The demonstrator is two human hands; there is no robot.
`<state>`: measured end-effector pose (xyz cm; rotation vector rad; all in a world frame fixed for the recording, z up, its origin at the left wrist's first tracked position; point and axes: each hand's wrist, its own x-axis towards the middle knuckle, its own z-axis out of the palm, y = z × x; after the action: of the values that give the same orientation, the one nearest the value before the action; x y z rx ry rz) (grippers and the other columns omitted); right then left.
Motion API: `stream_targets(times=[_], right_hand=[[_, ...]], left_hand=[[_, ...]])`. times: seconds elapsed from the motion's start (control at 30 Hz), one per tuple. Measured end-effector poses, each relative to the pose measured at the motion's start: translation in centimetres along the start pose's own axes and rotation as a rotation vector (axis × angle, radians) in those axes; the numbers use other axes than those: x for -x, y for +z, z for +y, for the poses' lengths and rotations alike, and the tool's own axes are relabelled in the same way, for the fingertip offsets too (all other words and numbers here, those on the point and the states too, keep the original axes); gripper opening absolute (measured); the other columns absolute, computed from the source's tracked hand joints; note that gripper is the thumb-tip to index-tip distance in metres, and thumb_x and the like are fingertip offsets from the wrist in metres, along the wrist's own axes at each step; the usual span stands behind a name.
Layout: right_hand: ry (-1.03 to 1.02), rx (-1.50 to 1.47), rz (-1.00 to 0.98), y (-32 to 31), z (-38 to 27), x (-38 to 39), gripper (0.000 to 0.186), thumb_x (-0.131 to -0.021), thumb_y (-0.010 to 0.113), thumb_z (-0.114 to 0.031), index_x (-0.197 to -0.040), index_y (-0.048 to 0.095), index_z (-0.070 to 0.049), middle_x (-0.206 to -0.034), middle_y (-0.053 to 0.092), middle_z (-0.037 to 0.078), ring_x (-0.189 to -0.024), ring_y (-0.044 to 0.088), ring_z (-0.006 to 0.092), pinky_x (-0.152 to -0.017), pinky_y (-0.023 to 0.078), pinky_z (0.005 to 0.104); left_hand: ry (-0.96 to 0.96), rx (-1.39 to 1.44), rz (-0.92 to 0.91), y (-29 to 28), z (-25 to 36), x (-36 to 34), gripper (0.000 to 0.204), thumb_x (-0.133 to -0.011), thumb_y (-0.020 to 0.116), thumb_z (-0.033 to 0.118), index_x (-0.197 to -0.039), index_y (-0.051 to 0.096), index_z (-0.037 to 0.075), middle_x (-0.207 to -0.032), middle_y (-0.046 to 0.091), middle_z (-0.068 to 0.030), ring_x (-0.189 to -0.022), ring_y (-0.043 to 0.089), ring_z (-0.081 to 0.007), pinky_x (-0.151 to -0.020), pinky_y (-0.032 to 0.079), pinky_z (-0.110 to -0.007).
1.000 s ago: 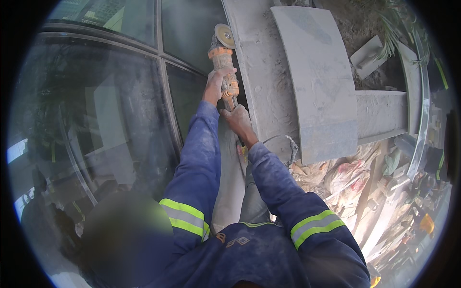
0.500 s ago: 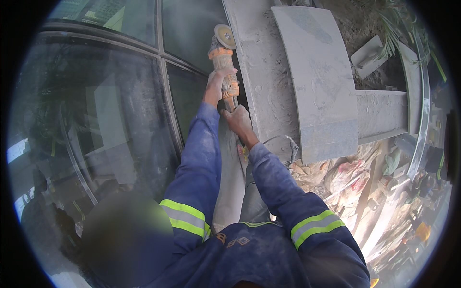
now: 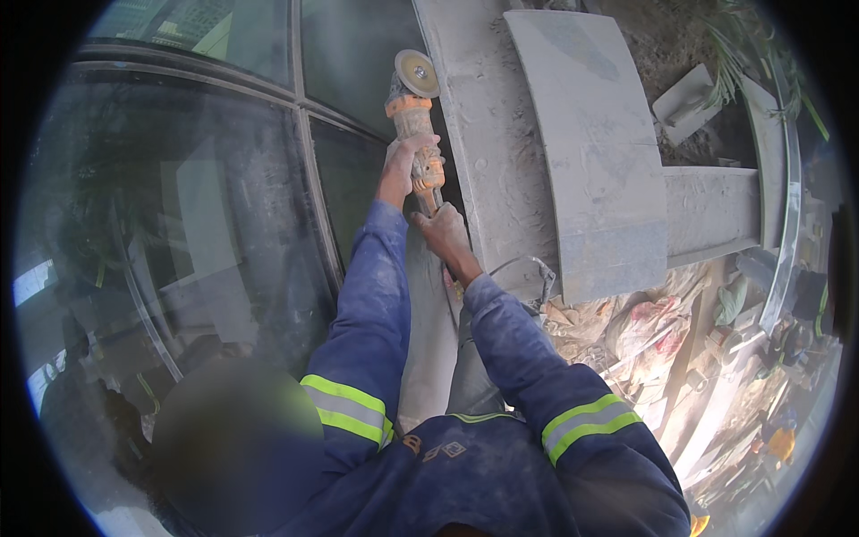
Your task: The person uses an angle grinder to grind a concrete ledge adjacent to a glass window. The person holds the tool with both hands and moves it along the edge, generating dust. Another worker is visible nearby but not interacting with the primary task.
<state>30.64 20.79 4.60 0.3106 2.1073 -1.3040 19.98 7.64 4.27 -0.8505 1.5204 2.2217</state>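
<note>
A dusty orange angle grinder [image 3: 414, 123] is held out in front of me, beside the edge of a grey slab. Its round pale disc [image 3: 417, 73] points away from me and is tilted so its face shows. My left hand [image 3: 407, 163] is wrapped around the middle of the grinder's body. Closer to me, my right hand [image 3: 445, 232] grips the rear handle, its fingers closed around it. The disc appears to be near the slab's edge; whether it touches anything I cannot tell.
Dark glass panes [image 3: 188, 197] in metal frames stand along the left. On the right, a long grey board [image 3: 599, 170] lies on the dusty slab [image 3: 488, 134]. A cable [image 3: 528, 259] loops near my right forearm. Crumpled sheeting [image 3: 644, 331] and debris lie lower right.
The grinder has turned slightly, so more of the disc's face shows now. My right hand has shifted a little toward me; both hands keep their grip.
</note>
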Motion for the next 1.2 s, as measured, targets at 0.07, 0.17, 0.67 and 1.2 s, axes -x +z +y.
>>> stream_targets(times=[0.07,0.17,0.67,1.2], right_hand=[[-0.015,-0.031,-0.017,-0.2,0.0,-0.5,0.054,-0.089,0.077,-0.035,-0.107,0.064,0.014,-0.101,0.071,0.037,-0.100,0.071,0.0515,-0.085,0.056,0.0526],[-0.025,-0.034,-0.030,-0.6,-0.3,-1.0,0.052,-0.088,0.077,-0.033,-0.106,0.065,0.015,-0.099,0.071,0.037,-0.099,0.072,0.0513,-0.084,0.056,0.0522],[-0.001,-0.032,-0.046,-0.2,0.4,-0.1,0.054,-0.089,0.078,-0.036,-0.105,0.065,0.014,-0.099,0.071,0.038,-0.100,0.071,0.0509,-0.085,0.056,0.0528],[0.011,0.006,-0.020,-0.4,-0.2,0.3,0.055,-0.089,0.078,-0.038,-0.107,0.064,0.013,-0.103,0.071,0.037,-0.102,0.071,0.0514,-0.086,0.056,0.0530]], left_hand=[[0.008,-0.003,-0.005,0.3,0.2,0.0,0.047,-0.078,0.082,0.023,-0.114,0.064,-0.002,-0.091,0.067,-0.0129,-0.073,0.070,-0.0257,-0.062,0.060,-0.041],[0.028,-0.010,-0.009,0.8,0.6,-0.3,0.048,-0.077,0.083,0.023,-0.115,0.064,-0.001,-0.090,0.067,-0.0119,-0.072,0.069,-0.0248,-0.062,0.060,-0.040],[0.008,-0.002,0.010,0.4,0.0,0.5,0.047,-0.077,0.083,0.023,-0.112,0.064,-0.001,-0.090,0.067,-0.0128,-0.073,0.070,-0.0252,-0.063,0.060,-0.042],[0.011,-0.019,0.016,0.6,0.2,0.8,0.045,-0.078,0.083,0.024,-0.111,0.064,0.000,-0.090,0.066,-0.0115,-0.074,0.070,-0.0251,-0.062,0.059,-0.041]])
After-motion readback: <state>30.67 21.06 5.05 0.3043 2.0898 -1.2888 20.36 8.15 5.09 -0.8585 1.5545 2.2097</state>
